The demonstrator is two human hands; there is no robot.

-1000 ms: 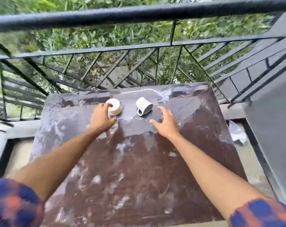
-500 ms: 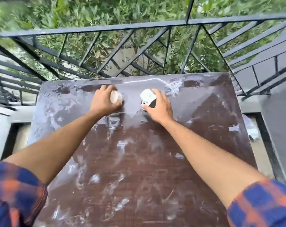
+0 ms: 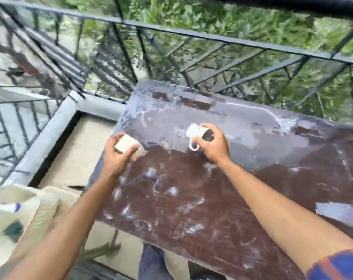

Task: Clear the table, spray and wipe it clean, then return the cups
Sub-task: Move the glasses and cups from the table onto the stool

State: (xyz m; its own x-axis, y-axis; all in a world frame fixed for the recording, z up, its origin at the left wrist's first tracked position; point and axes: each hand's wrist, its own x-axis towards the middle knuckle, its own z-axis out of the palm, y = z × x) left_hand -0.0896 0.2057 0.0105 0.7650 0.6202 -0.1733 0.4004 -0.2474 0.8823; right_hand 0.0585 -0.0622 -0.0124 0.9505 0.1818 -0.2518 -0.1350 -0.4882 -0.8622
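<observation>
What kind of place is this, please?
Most likely an outdoor balcony or terrace: a black metal railing runs around it, green foliage lies beyond, and a worn brown table stands against the railing.

My left hand [image 3: 115, 158] and right hand [image 3: 214, 144] are bare, without gloves, rings or watch. My forearms are uncovered. At my right elbow I see a rolled plaid sleeve [image 3: 337, 265], blue with orange-red bands. Dark blue trousers [image 3: 151, 263] show below.
</observation>
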